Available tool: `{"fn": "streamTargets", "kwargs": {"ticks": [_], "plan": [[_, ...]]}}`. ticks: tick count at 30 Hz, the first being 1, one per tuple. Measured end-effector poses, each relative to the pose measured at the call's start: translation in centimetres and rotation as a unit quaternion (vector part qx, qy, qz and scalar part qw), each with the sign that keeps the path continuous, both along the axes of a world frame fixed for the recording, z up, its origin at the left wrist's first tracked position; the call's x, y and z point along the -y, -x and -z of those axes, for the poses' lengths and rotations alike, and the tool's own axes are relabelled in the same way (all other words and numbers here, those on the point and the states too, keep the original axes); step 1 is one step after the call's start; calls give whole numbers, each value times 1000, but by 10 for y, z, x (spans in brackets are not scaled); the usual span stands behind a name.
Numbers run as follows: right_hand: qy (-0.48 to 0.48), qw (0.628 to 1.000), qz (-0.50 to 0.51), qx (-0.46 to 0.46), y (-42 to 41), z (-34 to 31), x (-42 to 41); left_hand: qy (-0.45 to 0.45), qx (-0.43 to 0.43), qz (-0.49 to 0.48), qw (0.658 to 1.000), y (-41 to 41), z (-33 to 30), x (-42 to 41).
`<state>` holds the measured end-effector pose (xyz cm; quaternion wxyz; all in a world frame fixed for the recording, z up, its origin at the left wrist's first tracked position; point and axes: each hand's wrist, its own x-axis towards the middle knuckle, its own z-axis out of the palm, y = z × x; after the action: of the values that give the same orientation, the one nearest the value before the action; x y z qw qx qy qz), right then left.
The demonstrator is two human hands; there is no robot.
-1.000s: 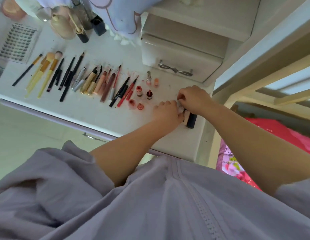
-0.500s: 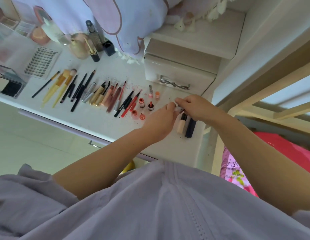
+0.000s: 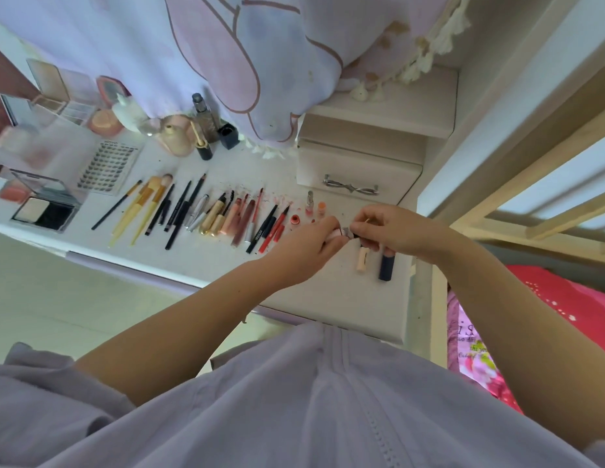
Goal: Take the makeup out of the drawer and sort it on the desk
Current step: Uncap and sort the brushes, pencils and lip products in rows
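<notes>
head view: both hands have lifted off the desk point(image 3: 199, 265), left hand point(image 3: 307, 251) and right hand point(image 3: 395, 231) fingers pinching a small pink tube point(image 3: 338, 234).

You are looking down on a white tabletop point(image 3: 206, 261) with a pale lilac front edge, lit by soft, even daylight. At its right end stands a small white drawer unit point(image 3: 358, 170) with a silver bow-shaped handle point(image 3: 350, 188), and above that a white shelf point(image 3: 392, 109). A pale blue and pink printed cloth point(image 3: 199, 45) with a cream tasselled fringe point(image 3: 426, 59) hangs over the back of the tabletop. To your right a light wooden frame point(image 3: 517, 136) runs diagonally, with rails further along it. Below the frame lies red and pink floral bedding point(image 3: 564, 305). To your left, under the tabletop edge, is a pale cream floor point(image 3: 57, 298).
</notes>
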<state>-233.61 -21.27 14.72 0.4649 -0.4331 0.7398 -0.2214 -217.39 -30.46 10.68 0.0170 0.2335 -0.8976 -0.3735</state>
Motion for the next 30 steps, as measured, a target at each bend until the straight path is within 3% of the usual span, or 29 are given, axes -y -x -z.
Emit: {"fn": "streamTargets", "kwargs": {"ticks": [4,10,14,30], "plan": [[-33,995,63,74,-10,3,-5,16,-1,17,1000,-9,1,6],[5,990,90,110,-20,9,-14,37,10,48,998,-13,0,10],[-30,981,148,118,-25,11,-15,47,15,69,996,-11,1,10],[-20,972,167,165,-24,10,-23,53,15,90,994,-8,5,8]]}}
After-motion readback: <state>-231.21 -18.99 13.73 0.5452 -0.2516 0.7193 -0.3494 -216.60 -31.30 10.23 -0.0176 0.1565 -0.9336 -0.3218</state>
